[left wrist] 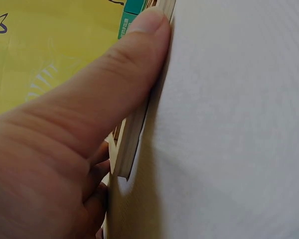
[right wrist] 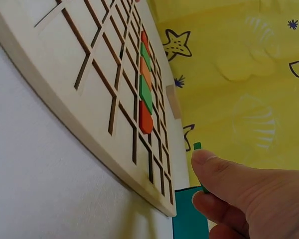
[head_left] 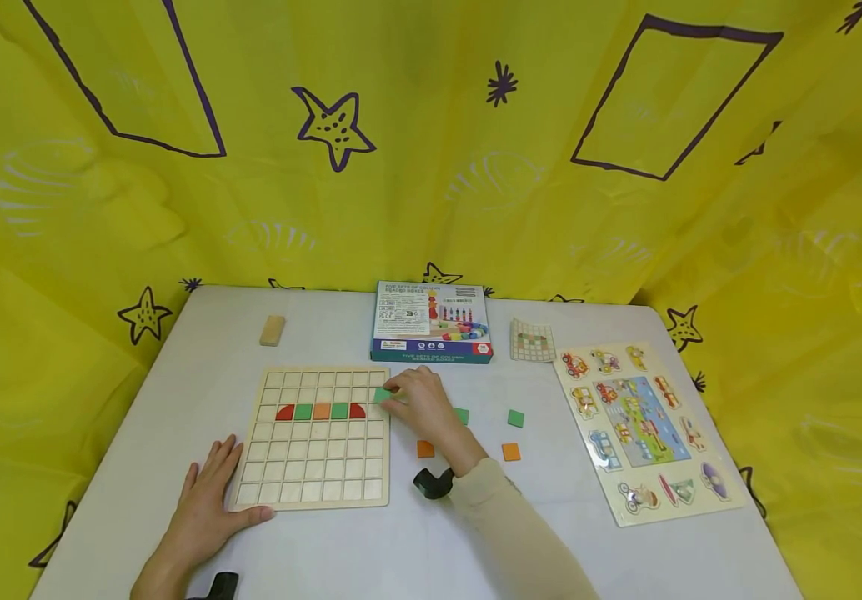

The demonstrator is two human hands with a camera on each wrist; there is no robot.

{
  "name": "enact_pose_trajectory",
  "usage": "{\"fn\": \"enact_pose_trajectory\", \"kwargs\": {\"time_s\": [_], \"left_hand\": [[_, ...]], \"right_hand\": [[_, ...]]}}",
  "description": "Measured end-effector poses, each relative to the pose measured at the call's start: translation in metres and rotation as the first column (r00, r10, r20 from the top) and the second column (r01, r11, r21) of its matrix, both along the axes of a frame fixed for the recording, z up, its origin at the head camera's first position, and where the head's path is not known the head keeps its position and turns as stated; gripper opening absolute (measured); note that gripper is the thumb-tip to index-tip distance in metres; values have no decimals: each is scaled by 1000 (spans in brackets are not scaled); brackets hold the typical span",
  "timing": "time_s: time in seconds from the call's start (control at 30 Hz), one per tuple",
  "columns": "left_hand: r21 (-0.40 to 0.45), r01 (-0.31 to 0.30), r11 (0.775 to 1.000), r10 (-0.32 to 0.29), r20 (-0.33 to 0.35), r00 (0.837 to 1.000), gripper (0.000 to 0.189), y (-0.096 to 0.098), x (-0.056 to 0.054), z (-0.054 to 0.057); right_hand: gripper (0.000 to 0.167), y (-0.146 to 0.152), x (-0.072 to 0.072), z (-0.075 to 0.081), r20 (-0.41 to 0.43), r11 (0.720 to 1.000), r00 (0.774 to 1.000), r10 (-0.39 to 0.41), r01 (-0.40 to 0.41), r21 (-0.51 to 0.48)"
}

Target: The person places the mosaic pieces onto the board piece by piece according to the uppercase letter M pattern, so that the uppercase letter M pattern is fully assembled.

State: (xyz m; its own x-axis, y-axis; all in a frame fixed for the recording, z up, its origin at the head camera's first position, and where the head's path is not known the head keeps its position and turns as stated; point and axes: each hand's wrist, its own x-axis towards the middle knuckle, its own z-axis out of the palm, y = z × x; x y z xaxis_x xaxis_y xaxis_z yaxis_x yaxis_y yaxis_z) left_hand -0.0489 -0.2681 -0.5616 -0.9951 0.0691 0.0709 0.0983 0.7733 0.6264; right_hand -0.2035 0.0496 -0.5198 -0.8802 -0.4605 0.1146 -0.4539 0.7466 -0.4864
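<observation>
- Right hand [head_left: 425, 407] pinches a flat green square tile [head_left: 382, 395]; a weak grip could drop it.
- Left hand [head_left: 202, 510], thumb spread wide, might jog the pale wooden gridded board [head_left: 337, 449].

Yellow curtain [head_left: 431, 200]: evenly bright in the head view, lit softly.
White tabletop [head_left: 168, 408]: bright in the head view, greyer in both wrist views.
Brownish shadow [left wrist: 142, 204]: soft-edged, at 6 o'clock in the left wrist view.
Grid board [right wrist: 45, 69]: near edge bowed by lens distortion, toward 8 o'clock in the right wrist view.
</observation>
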Motion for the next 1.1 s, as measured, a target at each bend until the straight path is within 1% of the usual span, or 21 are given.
{"fn": "enact_pose_trajectory", "kwargs": {"time_s": [0.2, 0.53, 0.77, 0.97, 1.1], "left_hand": [[-4, 2, 1000, -2, 3, 1000, 113, -1, -1, 0], [-2, -3, 1000, 3, 16, 1000, 114, 0, 0, 1], [-5, 1, 1000, -1, 2, 1000, 113, 0, -1, 0], [-2, 7, 1000, -7, -2, 1000, 113, -1, -1, -1], [-7, 3, 1000, -3, -6, 1000, 113, -1, -1, -2]], "right_hand": [[26, -11, 0, 3, 6, 1000, 1000, 11, -11, 2], [27, -26, 4, 0, 16, 998, 998, 59, -59, -24], [27, -37, 7, 2, 0, 996, 996, 86, -86, -37], [26, -46, 10, 3, -27, 994, 994, 107, -107, -4], [26, -52, 10, 3, -32, 992, 992, 123, -123, 0]]}}
